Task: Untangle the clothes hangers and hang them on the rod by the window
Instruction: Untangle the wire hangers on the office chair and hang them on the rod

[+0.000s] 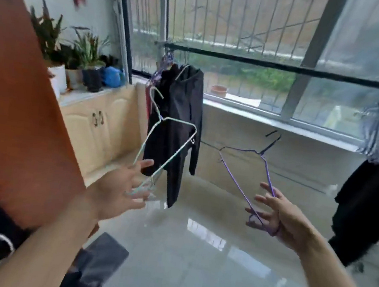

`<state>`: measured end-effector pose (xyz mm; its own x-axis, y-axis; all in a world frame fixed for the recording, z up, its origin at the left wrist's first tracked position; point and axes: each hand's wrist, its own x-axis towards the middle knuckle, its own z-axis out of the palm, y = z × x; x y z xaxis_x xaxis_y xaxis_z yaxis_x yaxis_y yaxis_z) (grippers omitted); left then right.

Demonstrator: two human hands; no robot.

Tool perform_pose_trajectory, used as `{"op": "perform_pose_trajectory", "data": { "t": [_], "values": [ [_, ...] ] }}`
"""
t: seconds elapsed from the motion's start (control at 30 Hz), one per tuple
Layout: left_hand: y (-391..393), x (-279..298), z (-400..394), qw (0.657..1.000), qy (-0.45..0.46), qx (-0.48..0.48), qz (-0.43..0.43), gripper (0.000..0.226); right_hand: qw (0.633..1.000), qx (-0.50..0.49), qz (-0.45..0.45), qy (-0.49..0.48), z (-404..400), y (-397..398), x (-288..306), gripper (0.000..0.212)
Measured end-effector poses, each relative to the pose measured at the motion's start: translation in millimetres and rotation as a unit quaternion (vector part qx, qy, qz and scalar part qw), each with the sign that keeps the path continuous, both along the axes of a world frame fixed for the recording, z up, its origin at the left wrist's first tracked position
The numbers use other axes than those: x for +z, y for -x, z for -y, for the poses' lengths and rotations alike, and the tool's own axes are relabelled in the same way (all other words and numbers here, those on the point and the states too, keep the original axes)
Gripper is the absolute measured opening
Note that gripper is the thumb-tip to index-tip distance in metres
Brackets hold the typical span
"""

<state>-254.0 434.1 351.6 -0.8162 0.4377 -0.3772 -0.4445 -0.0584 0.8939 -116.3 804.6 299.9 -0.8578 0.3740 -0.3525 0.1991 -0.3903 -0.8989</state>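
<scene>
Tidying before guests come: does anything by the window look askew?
The dark garment on the rod hangs lopsided, bunched at the left end beside a clump of hangers.

potted plants [84, 60], black garment [179, 123], cabinet [98, 123]

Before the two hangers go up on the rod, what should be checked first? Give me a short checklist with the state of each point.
1. Hangers separated: white hanger and purple hanger are apart: ok.
2. Left hand holds the white hanger: ok.
3. Right hand holds the purple hanger: ok.
4. Hooks point up toward the rod: ok.
5. Free stretch of rod right of the black garment: ok.
6. Firmness of both grips: cannot tell, fingers blurred.
</scene>
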Motion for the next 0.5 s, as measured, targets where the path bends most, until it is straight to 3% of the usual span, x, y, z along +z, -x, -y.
{"op": "perform_pose_trajectory", "data": {
  "t": [0.13, 0.27, 0.5],
  "values": [
    [17, 34, -132, 0.992, -0.11, -0.033, 0.053, 0.032, 0.999, -0.031, -0.015, -0.04, -91, -9, 65, 0.027],
    [35, 73, -240, 0.985, -0.166, -0.003, 0.047, 0.021, 0.986, -0.098, 0.047, -0.124, -152, 0, 109, 0.029],
    [97, 91, -349, 0.993, -0.098, -0.058, -0.027, 0.025, 0.961, -0.153, 0.113, -0.201, -226, 21, 107, 0.027]
  ]
}}
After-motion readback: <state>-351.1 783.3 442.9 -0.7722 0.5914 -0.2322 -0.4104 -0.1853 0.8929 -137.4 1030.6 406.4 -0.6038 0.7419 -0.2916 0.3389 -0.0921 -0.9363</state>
